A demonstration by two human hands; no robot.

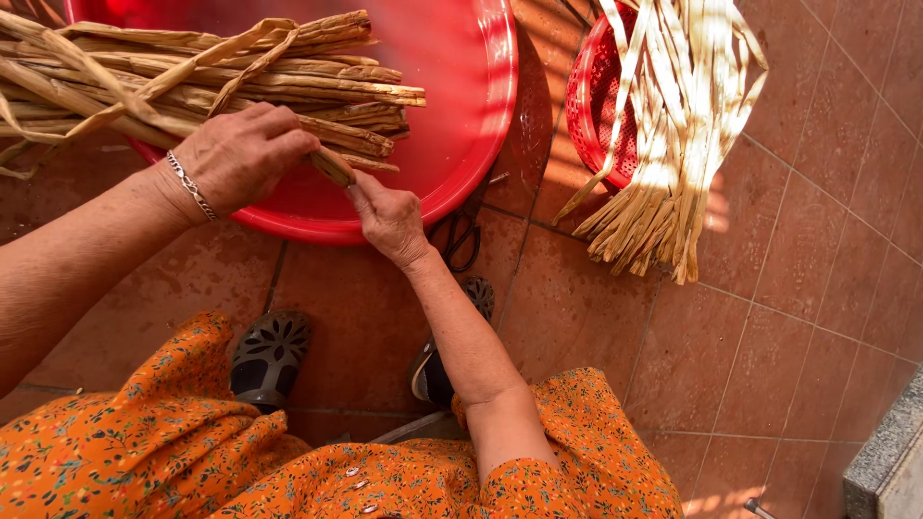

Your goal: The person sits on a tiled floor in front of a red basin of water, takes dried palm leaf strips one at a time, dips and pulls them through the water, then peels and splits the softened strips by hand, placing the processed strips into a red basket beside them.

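As the scene is viewed from above, a bundle of dried stalks [192, 72] is seen at the far left, lying across the rim of a large red basin [461, 106] and reaching out past its left edge. The stalks are tan and fibrous, with loose strips curling off them. The left hand [240, 159] is laid over the near end of the bundle, its fingers curled closed around a single stalk [332, 165], and a silver chain bracelet [190, 185] is worn at its wrist. Just to the right, the right hand [387, 219] is raised to the cut end of that same stalk, which is pinched between thumb and fingertips; the rest of that hand is loosely folded. Both hands are held above the near rim of the basin.

Below the hands, an orange flowered garment [192, 452] is spread across the lower part of the view, and two dark perforated shoes [269, 356] are seen on the reddish-brown floor tiles [788, 317]. A pair of scissors [461, 235] is left on the tiles beside the right wrist, close to the basin.

Further right, a red mesh basket [596, 106] is set on the floor, well apart from the hands. Pale peeled strips [673, 125] are draped over its edge, with their ends fanned out on the tiles in sunlight. At the bottom right corner, a grey stone edge [885, 461] is partly shown.
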